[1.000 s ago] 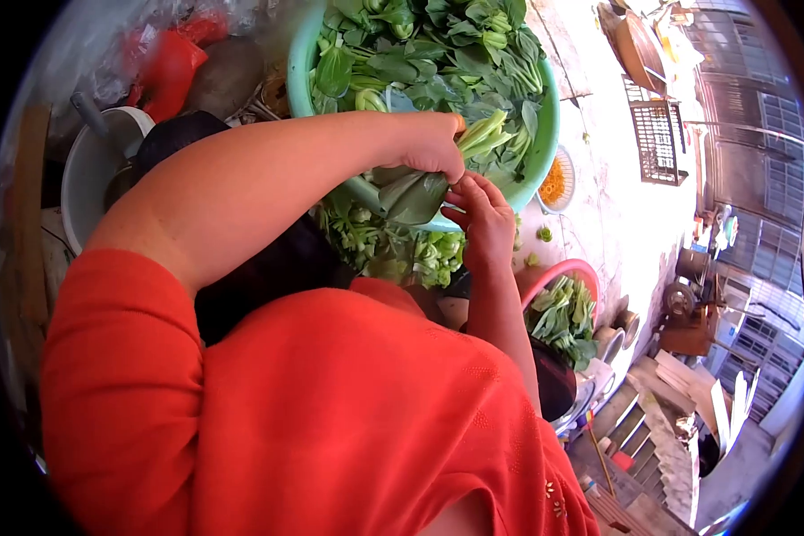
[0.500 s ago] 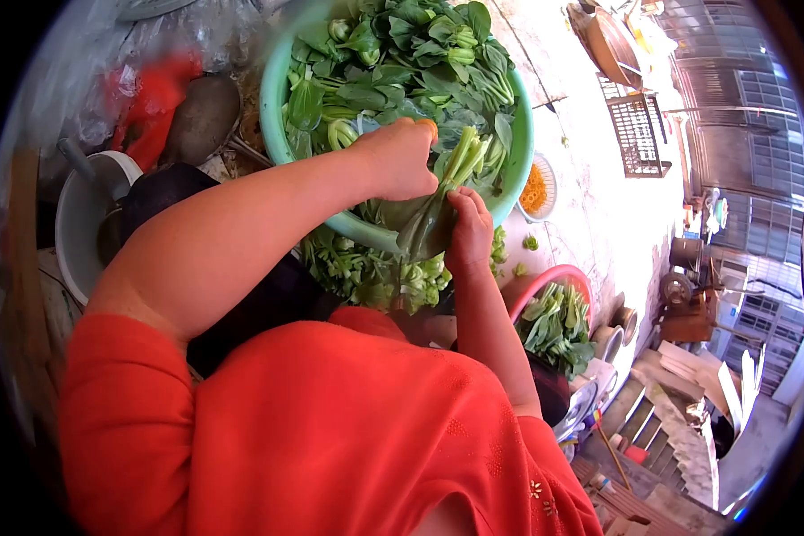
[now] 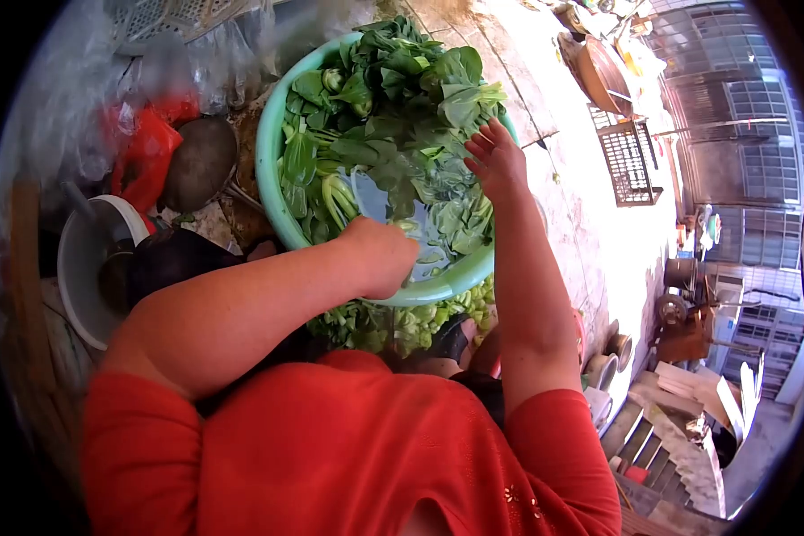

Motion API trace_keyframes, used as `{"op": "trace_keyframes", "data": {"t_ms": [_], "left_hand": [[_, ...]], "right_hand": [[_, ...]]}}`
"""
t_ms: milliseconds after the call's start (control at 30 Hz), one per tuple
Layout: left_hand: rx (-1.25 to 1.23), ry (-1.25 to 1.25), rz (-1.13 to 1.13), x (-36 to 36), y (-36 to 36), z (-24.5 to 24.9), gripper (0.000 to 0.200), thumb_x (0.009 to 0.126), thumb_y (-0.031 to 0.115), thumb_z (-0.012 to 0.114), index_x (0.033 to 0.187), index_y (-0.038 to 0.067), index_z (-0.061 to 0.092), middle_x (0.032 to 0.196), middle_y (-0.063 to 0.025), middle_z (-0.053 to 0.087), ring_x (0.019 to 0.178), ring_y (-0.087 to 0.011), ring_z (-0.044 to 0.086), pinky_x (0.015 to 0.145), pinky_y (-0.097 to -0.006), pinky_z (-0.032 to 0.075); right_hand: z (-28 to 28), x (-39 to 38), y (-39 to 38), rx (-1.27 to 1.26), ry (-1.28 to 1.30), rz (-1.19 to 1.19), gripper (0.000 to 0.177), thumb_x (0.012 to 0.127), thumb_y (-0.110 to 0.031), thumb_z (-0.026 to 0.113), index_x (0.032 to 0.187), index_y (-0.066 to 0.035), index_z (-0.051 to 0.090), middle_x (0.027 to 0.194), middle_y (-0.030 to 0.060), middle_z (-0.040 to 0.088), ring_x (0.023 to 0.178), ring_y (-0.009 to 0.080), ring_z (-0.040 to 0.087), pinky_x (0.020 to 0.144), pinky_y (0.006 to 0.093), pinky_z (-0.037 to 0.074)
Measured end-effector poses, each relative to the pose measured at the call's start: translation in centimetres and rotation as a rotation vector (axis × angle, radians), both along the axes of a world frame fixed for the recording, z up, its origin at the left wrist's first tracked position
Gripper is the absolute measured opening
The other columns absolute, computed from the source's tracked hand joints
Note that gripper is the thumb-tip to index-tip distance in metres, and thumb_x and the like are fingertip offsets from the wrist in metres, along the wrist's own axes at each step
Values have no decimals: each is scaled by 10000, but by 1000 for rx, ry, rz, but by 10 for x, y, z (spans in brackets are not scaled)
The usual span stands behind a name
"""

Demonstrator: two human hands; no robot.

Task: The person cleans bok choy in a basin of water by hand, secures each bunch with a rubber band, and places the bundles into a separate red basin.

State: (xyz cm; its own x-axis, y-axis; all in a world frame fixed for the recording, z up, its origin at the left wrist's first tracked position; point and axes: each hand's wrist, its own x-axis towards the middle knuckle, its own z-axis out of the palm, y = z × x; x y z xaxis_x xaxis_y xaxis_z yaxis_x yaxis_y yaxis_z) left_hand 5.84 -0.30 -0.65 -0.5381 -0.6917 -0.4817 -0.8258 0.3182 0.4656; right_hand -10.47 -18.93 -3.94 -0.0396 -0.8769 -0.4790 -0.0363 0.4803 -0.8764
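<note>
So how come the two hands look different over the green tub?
The left hand is curled shut, while the right hand is open with its fingers spread. The left hand sits at the near rim of the green tub; the right hand is farther out, above the leafy greens. Whether the left hand grips anything is hidden; the right hand looks empty. Both are at the same tub.

Basin (image 3: pixel 272 179) at centre, greens (image 3: pixel 393 98) heaped in it. Left hand (image 3: pixel 380 259) at the basin's near rim. Right hand (image 3: pixel 496 161) over the greens on the basin's right side. Loose pile (image 3: pixel 393 326) just before the basin, partly under its rim. Bowl (image 3: pixel 80 259) left of the basin. Crate (image 3: pixel 630 156) well right.
</note>
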Motion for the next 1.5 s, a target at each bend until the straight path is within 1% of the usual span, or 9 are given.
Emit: {"op": "trace_keyframes", "data": {"t_ms": [167,400,500,633,800,1000,1233,1467,1500], "left_hand": [[42,-45,-56,-1,2,-7,344,758,176,636,1077,49,607,1017,-133,625,926,-275,649,757,-391,526],[106,-48,-232,-2,23,-12,308,768,138,607,1063,47,620,1007,-140,630,908,-274,656,733,-400,529],[180,-41,-371,-8,35,-7,218,782,137,569,941,39,682,957,-146,669,891,-287,666,720,-398,536],[301,-43,-452,-11,44,-4,244,796,131,538,953,39,702,1007,-137,680,921,-289,664,747,-398,537],[319,-74,-439,-10,43,0,239,804,129,536,952,37,700,1006,-138,679,920,-281,664,747,-399,536],[282,-70,-436,-13,40,-7,238,815,131,536,966,38,695,1000,-134,677,922,-284,664,746,-398,538],[255,-53,-380,-11,38,-11,244,830,132,527,996,42,681,1020,-142,662,927,-290,662,754,-402,537],[242,-56,-370,-9,34,-13,254,834,139,529,1029,55,669,1007,-136,656,921,-280,662,763,-399,528],[243,-56,-371,-9,34,-13,252,835,142,530,1027,56,668,1005,-136,654,918,-277,663,758,-397,527]], "right_hand": [[-48,-3,53,186,14,333,337,884,-249,626,1147,-43,585,993,66,630,848,183,643,740,318,530],[-98,-39,112,210,322,396,247,810,-160,667,1016,-24,664,872,62,677,682,139,638,636,281,508],[-128,-50,123,-96,652,677,365,749,-222,696,1055,-27,655,943,108,705,787,222,674,738,332,527],[-121,-47,131,-131,890,935,307,732,-207,668,1011,-81,678,926,132,693,833,301,662,778,379,521],[-123,-59,122,-168,932,849,274,738,-167,619,995,-92,679,907,132,682,826,319,649,771,397,517],[-139,-33,119,-735,1115,791,359,765,-129,595,1123,-108,588,1003,134,609,876,354,615,788,426,506],[-131,-12,106,-360,1246,1349,287,750,-189,625,999,-61,562,1099,178,582,981,360,605,841,435,501],[-134,-28,87,-210,1201,807,332,710,-242,645,964,-45,561,988,196,626,970,363,601,825,437,500],[-137,-23,92,-215,1244,951,292,718,-204,618,960,-48,563,1018,195,627,974,361,601,833,445,496]]}}
